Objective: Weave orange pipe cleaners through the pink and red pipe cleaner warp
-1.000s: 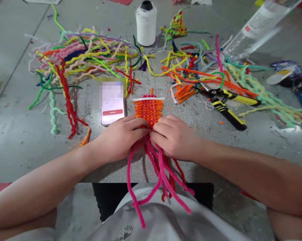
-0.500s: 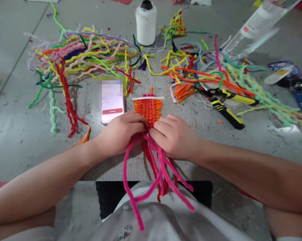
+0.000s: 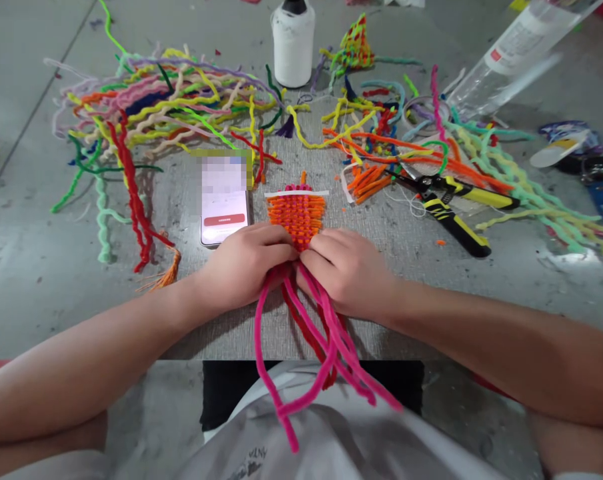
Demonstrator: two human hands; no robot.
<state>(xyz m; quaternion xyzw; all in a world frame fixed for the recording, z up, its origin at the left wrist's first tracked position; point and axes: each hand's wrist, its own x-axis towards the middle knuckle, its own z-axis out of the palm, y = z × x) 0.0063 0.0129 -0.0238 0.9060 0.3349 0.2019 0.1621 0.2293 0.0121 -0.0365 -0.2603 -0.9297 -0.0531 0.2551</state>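
A woven piece of orange and pink pipe cleaners (image 3: 296, 217) lies on the table with a white strip (image 3: 297, 193) across its far end. At its near end my left hand (image 3: 254, 263) is closed, pinching the pink pipe cleaners (image 3: 331, 327) where they leave the weave. My right hand (image 3: 344, 270) is closed on the same end, its fingertips almost meeting the left ones. Loose pink ends hang over the table edge toward my lap, with red pipe cleaners (image 3: 301, 320) beneath them. My fingers hide the exact spot being gripped.
Left of the weave lies a lit phone (image 3: 225, 200); beyond it spreads a pile of coloured pipe cleaners (image 3: 166, 107). Yellow-black pliers (image 3: 449, 210) rest at the right, near cut orange pieces (image 3: 369, 183). A white thread spool (image 3: 294, 47) and a clear plastic bottle (image 3: 521, 50) are farther back.
My fingers have shifted slightly, the left fingertips moving right toward the right hand. The hanging pink ends have swung to the right and bunched closer together. The weave stays in place.
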